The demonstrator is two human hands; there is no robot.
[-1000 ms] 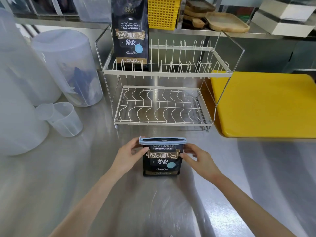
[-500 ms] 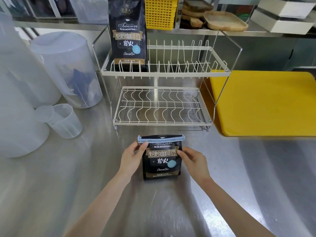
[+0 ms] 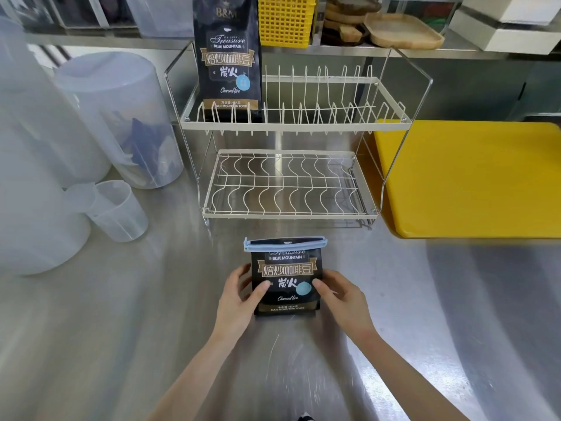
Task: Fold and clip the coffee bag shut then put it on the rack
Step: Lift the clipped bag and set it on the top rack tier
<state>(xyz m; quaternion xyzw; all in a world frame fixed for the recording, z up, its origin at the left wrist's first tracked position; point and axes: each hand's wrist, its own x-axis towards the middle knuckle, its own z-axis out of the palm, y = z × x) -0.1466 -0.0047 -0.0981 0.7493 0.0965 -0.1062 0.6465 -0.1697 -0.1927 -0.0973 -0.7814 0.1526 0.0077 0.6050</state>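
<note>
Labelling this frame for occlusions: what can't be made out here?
Head view only:
- Fold under the blue clip: covered by the clip.
- Back of the clipped coffee bag: faces away; left hand and right hand cover its sides.
- Contents of the frosted tub: blurred dark shapes.
- Top of the bag on the rack: cut by the top edge.

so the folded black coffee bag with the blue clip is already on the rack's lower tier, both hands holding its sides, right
Not quite. The head view shows the folded black coffee bag with the blue clip standing on the steel counter before the white wire rack, left hand and right hand holding its sides.
</note>
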